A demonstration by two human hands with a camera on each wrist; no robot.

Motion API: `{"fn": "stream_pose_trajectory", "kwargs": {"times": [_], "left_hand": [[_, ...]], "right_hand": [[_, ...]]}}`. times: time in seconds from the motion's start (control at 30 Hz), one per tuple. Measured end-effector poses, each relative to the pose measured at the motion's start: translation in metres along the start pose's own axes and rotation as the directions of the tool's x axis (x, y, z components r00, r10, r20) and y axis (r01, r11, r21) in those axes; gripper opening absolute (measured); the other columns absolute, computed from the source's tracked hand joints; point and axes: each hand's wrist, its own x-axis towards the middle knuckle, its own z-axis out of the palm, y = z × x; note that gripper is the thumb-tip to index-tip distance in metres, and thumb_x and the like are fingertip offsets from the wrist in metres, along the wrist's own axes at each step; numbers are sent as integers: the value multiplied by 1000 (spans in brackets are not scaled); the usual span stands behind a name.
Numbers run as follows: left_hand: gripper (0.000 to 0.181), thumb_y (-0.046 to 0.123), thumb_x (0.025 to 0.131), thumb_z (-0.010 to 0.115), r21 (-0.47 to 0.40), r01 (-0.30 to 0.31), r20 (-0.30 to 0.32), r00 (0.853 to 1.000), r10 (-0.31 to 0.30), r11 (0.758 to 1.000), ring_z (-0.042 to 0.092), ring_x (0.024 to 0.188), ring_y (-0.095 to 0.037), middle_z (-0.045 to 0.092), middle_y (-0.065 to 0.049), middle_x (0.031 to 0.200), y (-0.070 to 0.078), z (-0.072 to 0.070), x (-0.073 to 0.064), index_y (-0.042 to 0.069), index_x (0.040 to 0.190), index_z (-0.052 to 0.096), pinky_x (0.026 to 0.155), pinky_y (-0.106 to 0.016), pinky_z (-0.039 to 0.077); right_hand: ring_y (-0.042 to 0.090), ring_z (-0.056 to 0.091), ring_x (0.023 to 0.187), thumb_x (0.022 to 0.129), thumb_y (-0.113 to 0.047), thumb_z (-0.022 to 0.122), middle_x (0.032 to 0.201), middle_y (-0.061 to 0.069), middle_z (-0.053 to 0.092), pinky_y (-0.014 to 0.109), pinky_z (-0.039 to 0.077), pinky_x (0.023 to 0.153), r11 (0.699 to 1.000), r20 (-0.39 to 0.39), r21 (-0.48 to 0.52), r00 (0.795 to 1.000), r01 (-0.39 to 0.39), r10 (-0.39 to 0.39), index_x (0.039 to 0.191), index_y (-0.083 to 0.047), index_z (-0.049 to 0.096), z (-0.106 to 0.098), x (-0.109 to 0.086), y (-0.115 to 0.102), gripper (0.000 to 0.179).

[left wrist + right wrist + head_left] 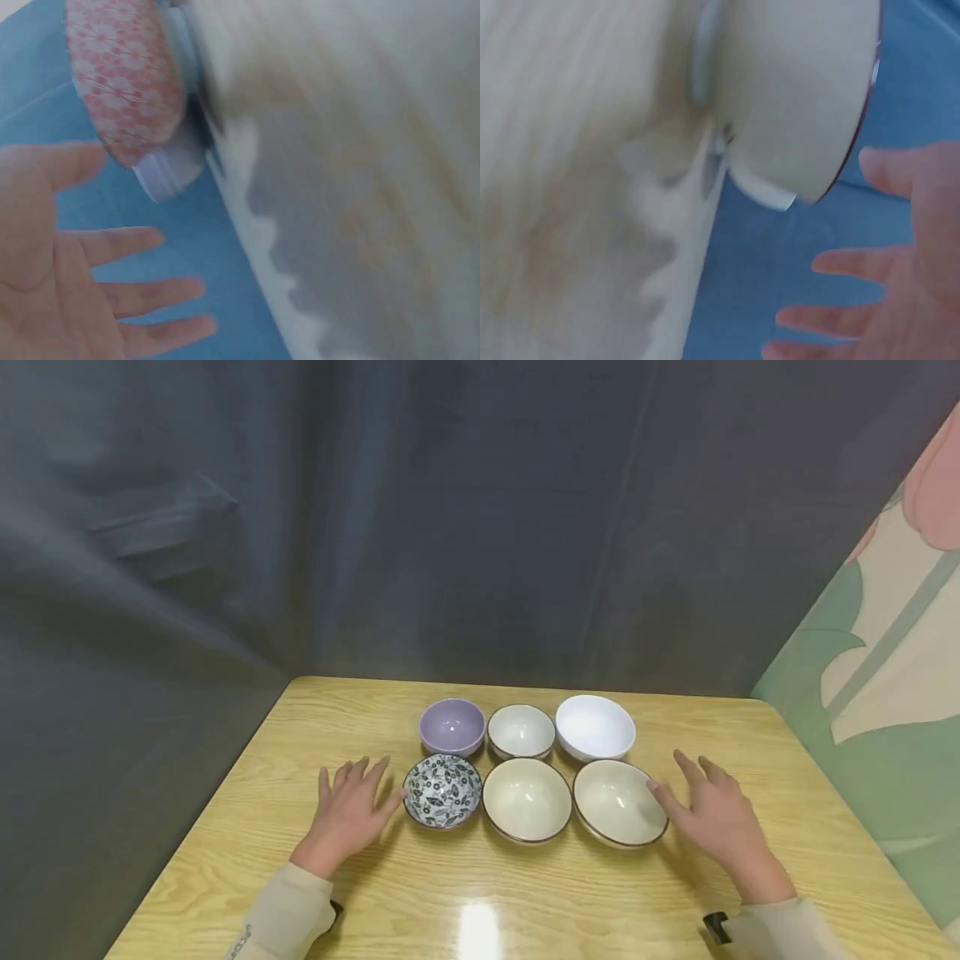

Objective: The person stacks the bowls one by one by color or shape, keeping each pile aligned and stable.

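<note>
Two rows of bowls stand on the wooden table. In the front row are a leaf-patterned bowl (442,791), a cream bowl with a dark rim (527,802) and a similar cream bowl (619,803) at the right. My left hand (347,812) is spread beside the patterned bowl, thumb tip at its rim; whether it touches is unclear. Pink floral decoration covers that bowl's outside (127,75) in the left wrist view. My right hand (716,817) is spread too, its thumb at the right cream bowl's rim; contact cannot be told. Neither hand grips anything.
Behind stand a purple bowl (452,727), a small off-white bowl with a dark rim (521,732) and a plain white bowl (595,727). A dark curtain (480,527) hangs beyond the table (480,877). Floral fabric (892,693) borders the right side.
</note>
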Motion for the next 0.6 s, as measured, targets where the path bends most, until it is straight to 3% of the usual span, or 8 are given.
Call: {"fn": "stream_pose_trajectory", "kwargs": {"times": [0.1, 0.23, 0.33, 0.43, 0.6], "left_hand": [[54, 44, 100, 55, 3, -8, -24, 1000, 8, 1000, 46, 131, -48, 55, -24, 140, 8, -4, 2, 6, 139, 57, 111, -75, 11], [49, 40, 101, 55, -25, -19, -33, 999, 18, 1000, 51, 128, -44, 59, -21, 134, 20, -7, 5, 5, 134, 61, 111, -73, 18], [47, 38, 100, 56, -29, -24, -53, 998, 22, 999, 56, 121, -43, 62, -22, 129, 28, -9, 6, 3, 132, 62, 107, -69, 31], [42, 34, 98, 60, -32, -22, -95, 995, 19, 999, 61, 110, -41, 66, -20, 120, 35, -9, 7, 3, 126, 65, 95, -61, 45], [30, 29, 94, 65, -38, -22, -181, 983, 15, 999, 66, 89, -33, 70, -13, 99, 48, -10, 11, 4, 109, 71, 75, -49, 52]], "right_hand": [[59, 51, 114, 97, -41, 61, 129, 39, 52, 70, 45, 83, 998, -88, 21, 995, 52, -50, 132, 9, 57, -3, 8, -16, 60], [44, 64, 97, 94, -29, 67, 113, 28, 65, 57, 53, 72, 995, -114, 40, 990, 88, -83, 117, 7, 68, -7, 19, -42, 43], [37, 67, 86, 91, -24, 69, 102, 22, 70, 52, 54, 66, 993, -84, 52, 991, 106, -102, 112, 5, 71, -7, 28, -62, 36], [35, 69, 87, 90, -23, 70, 98, 18, 72, 51, 55, 69, 990, -33, 65, 992, 121, -119, 109, 3, 73, -1, 36, -80, 33], [30, 70, 89, 90, -22, 70, 99, 12, 74, 50, 55, 73, 987, 51, 103, 990, 124, -130, 105, -2, 75, 17, 48, -103, 26]]}}
